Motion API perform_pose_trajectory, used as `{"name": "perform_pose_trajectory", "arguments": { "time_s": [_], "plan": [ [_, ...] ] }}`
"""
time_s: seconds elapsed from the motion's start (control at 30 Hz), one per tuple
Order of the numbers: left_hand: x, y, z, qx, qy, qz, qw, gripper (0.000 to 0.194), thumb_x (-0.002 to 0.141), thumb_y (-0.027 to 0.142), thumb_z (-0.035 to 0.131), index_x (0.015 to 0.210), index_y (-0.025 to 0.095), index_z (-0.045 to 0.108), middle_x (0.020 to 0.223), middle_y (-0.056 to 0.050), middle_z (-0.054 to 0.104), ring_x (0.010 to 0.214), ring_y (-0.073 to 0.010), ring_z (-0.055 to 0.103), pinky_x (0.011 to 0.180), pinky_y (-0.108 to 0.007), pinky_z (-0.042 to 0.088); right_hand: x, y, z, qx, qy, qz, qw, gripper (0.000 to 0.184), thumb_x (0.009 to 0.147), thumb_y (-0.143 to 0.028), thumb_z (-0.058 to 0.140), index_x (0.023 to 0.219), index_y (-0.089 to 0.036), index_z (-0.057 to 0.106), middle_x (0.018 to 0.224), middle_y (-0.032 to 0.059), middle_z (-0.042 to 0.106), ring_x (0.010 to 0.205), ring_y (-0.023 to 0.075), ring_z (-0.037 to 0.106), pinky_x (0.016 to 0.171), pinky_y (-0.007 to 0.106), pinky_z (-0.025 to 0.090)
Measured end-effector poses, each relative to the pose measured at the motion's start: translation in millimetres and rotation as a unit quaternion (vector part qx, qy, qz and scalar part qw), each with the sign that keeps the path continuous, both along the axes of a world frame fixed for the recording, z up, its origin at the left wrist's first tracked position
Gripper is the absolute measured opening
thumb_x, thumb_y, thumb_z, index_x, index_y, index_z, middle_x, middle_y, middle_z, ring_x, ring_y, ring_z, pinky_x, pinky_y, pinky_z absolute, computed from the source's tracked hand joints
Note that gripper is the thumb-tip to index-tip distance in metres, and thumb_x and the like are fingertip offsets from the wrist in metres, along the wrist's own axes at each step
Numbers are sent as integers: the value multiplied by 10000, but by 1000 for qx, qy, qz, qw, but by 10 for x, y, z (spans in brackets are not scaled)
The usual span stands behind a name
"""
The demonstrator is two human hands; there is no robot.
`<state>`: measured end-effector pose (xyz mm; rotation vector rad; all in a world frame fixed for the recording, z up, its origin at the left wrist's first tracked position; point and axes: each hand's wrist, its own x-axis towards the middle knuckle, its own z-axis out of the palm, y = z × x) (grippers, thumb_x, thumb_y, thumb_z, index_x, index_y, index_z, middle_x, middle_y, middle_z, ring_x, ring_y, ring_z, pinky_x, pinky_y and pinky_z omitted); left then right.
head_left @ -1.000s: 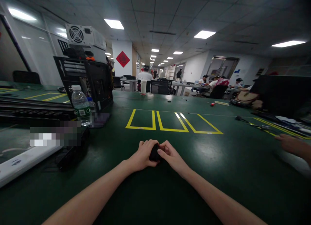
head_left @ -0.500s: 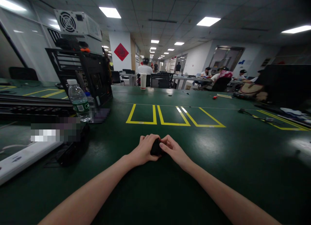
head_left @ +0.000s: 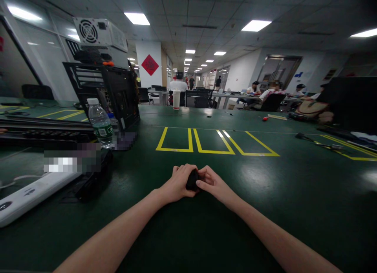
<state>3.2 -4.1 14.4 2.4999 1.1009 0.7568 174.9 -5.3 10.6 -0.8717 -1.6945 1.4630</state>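
A small black object (head_left: 192,180) with a rounded outline sits low over the green table (head_left: 188,237), between my two hands. My left hand (head_left: 182,182) is closed around its left side, thumb at the near edge and fingers curled over the far side. From the right, my right hand (head_left: 211,182) pinches at its edge with the thumb and bent fingers. Much of the object is covered by the fingers, so its kind cannot be made out. Yellow tape outlines (head_left: 174,150) mark the table just beyond the hands.
On the left stand a water bottle (head_left: 100,123), an open black computer case (head_left: 125,96) with a power supply (head_left: 100,31) on top, and a white power strip (head_left: 38,192). A white cup (head_left: 176,99) stands at the far edge. Cables (head_left: 319,142) lie on the right; several people sit beyond.
The whole view has shifted slightly, so everything appears a little further right. Both hands keep nearly the same hold on the black object.
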Motion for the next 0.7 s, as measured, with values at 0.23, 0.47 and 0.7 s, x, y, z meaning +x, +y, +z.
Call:
{"name": "perform_pose_trajectory", "arguments": {
  "time_s": [0.23,0.47,0.7],
  "plan": [
    [-12,-8,19,14,-3,-9,1000,469,672,293,553,1078,182,347,1033,-14,457,927,-202,455,809,-327,293,-34,15,-39,2,-43,-67,997,240,742,-356,497,925,-202,476,960,29,542,939,199,513,810,369,411],
    [-27,-26,95,-21,5,-14,1000,487,669,264,596,1083,205,346,1055,-47,463,950,-204,445,823,-343,291,4,-12,32,-19,3,-1,1000,256,685,-267,591,892,-201,457,957,10,521,929,167,523,830,362,411],
    [-19,-4,65,-14,-8,-26,1000,503,667,274,599,1090,206,336,1059,-44,462,951,-199,443,823,-339,286,-10,2,-11,-7,5,-28,1000,197,726,-314,539,865,-199,459,893,4,519,875,162,534,785,359,432]
  ]
}}
